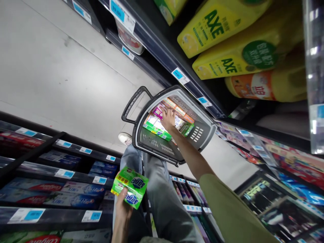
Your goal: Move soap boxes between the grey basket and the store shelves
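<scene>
My left hand (124,202) grips a green soap pack (134,185) with blue and yellow print, its thumb across the front face, low in the view before my legs. My right hand (168,118) reaches down into a grey shopping basket (148,143). Its fingers look spread and rest on or just over a magenta box (158,111); the fingertips are partly hidden. Inside the basket lie another green pack (158,131), a smaller green pack (187,129) and several orange-edged boxes (186,116) along the far wall.
The basket's black handle (134,104) leans out over the pale floor (76,74). A shelf of yellow AXE bottles (215,28) rises at upper right. Shelves with toothpaste boxes (53,190) stand at lower left. My shoe (125,138) is beside the basket.
</scene>
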`<control>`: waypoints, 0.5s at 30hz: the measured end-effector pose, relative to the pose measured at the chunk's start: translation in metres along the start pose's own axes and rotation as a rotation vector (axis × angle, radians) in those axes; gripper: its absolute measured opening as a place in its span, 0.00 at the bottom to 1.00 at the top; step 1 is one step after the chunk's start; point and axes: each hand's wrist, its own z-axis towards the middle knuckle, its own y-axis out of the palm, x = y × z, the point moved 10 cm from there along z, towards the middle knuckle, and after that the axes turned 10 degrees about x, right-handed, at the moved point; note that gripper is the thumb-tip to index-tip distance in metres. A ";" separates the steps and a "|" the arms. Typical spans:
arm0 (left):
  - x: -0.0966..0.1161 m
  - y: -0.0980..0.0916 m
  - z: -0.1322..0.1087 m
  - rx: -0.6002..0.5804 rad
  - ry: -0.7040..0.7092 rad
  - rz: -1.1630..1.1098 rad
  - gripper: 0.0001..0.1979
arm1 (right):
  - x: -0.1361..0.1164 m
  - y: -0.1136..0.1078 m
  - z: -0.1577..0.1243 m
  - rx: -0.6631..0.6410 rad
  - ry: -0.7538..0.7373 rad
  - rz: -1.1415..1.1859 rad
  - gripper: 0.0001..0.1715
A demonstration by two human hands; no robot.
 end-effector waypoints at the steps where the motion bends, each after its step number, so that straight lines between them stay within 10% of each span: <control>1: -0.003 -0.001 -0.003 0.031 -0.068 -0.081 0.35 | 0.000 0.002 -0.003 0.013 0.018 0.000 0.41; 10: -0.019 -0.036 0.002 0.044 -0.213 -0.233 0.42 | 0.009 0.002 0.003 0.014 0.130 0.030 0.36; 15: -0.011 -0.036 -0.020 -0.063 -0.216 -0.222 0.40 | 0.028 -0.036 -0.043 0.026 0.647 0.624 0.41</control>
